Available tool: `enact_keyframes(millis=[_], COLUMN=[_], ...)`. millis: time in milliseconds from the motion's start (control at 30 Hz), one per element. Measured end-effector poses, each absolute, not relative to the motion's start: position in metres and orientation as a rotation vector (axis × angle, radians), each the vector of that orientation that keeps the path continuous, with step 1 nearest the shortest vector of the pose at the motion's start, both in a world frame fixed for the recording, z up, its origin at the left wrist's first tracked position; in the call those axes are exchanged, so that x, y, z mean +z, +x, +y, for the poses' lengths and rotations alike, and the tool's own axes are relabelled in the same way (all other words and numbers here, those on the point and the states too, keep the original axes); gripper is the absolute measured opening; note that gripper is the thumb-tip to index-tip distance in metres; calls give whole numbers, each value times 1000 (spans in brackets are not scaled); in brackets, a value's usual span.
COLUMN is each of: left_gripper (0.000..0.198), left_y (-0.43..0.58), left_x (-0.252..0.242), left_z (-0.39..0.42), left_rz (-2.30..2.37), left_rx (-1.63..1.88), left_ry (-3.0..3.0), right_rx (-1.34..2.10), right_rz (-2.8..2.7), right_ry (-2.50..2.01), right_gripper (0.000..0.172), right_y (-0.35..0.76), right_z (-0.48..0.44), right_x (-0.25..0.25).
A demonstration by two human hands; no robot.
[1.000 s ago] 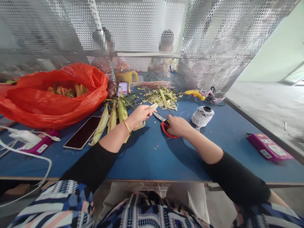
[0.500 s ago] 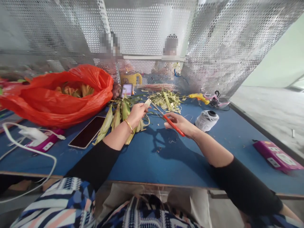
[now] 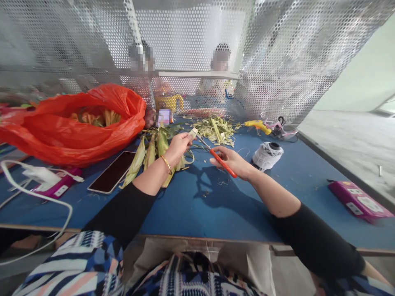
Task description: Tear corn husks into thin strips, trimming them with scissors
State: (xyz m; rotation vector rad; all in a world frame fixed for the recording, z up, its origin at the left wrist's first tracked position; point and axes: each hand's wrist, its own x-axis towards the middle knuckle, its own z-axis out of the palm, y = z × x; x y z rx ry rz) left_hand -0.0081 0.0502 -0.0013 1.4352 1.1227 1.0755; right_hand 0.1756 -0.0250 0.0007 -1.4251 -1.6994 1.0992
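Two bare hands work above the centre of the counter (image 3: pixel 185 218). The left hand (image 3: pixel 180 144) is positioned left of centre; its grip pinches a pale strip (image 3: pixel 193 132) between thumb and fingers. The free end of the strip points up and right. The right hand (image 3: pixel 231 161) is positioned right of centre; its grip is closed around the red-handled scissors (image 3: pixel 222 163). The blades point up and left, with the tips at the strip; contact between tips and strip cannot be determined. A gold bracelet (image 3: pixel 166 165) encircles the left wrist.

Several husks (image 3: pixel 149 152) lie left of centre, partly covered by the left hand and forearm. A heap of trimmings (image 3: pixel 214 129) lies beyond the hands, at upper centre. A phone (image 3: pixel 111 172) lies flat to the left of the husks. A red bag (image 3: pixel 101 142) occupies the upper left of the frame, its mouth open. A purple pack (image 3: pixel 359 200) lies at the right side of the frame. A spool (image 3: pixel 267 157) of white thread stands right of the right hand. Behind it, toward the upper right, lie a yellow tool (image 3: pixel 258 126) and pink-framed glasses (image 3: pixel 285 130).
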Motion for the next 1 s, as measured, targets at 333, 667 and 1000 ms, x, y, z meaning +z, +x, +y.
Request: enact_keyframes(millis=[333, 667, 1000], left_gripper=[26, 33, 32], left_y=[-5, -7, -11], left_x=[2, 4, 1], left_z=[47, 47, 52], left_rz=[1077, 1104, 952], left_rx=[947, 936, 974], left_ry=[1408, 1401, 1303], right_rx=[1119, 1063, 768], right_rz=[-1620, -1676, -1805], right_ry=[-1330, -1404, -1479], right_gripper=[55, 57, 53], right_y=[170, 167, 167], right_z=[-25, -27, -28], right_x=[-5, -3, -3])
